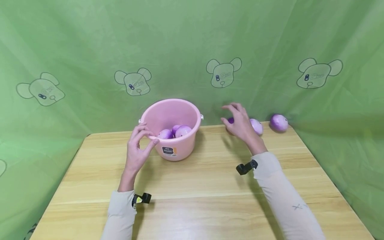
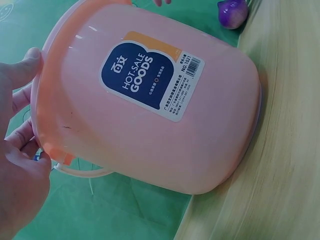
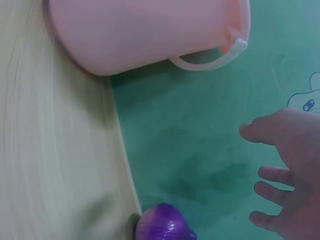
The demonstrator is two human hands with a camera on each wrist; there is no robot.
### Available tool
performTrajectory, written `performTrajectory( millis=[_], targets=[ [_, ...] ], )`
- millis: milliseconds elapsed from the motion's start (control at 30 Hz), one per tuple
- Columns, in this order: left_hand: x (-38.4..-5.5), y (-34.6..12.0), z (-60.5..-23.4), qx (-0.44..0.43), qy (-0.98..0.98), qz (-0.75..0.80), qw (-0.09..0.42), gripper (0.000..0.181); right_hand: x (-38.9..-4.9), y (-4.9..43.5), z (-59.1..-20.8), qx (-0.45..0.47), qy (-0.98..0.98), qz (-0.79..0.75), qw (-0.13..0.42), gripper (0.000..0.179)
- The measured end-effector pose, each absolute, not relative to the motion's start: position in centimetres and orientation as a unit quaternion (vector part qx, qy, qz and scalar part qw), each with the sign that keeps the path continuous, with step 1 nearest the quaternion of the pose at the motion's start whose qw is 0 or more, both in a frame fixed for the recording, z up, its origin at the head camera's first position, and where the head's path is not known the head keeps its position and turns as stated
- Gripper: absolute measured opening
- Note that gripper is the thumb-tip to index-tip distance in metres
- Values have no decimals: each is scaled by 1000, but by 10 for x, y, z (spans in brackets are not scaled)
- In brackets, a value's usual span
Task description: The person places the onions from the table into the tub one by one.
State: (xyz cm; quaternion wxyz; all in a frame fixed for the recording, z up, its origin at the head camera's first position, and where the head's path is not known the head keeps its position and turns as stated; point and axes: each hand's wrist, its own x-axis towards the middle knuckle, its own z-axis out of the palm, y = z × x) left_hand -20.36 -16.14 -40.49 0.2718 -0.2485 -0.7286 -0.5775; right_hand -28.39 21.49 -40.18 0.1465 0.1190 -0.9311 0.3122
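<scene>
A pink plastic bucket (image 1: 177, 148) stands upright at the back of the table, with purple onions (image 1: 183, 131) inside. At its near left rim, my left hand (image 1: 138, 150) pinches the edge between thumb and fingers; the left wrist view shows the bucket's printed label (image 2: 145, 75). To the right of the bucket, my right hand (image 1: 239, 123) hovers with fingers apart and nothing between them. Just beyond it sits a purple onion (image 3: 162, 223), partly covered by the hand in the head view. Another onion (image 1: 256, 126) lies right behind the wrist.
A further onion (image 1: 279, 122) rests near the table's back right corner. The wooden table (image 1: 192, 193) ends against a green curtain (image 1: 180, 43) with printed bear heads. The bucket's white handle (image 3: 210, 64) hangs down on its far side.
</scene>
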Motion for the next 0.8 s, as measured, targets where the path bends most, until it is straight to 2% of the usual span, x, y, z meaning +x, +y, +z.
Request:
performTrajectory(
  millis=[800],
  targets=[
    [-205,-162,-405,-245,-729,-581,267,16,-296,229,-433,83,-950,292,69,67]
  ],
)
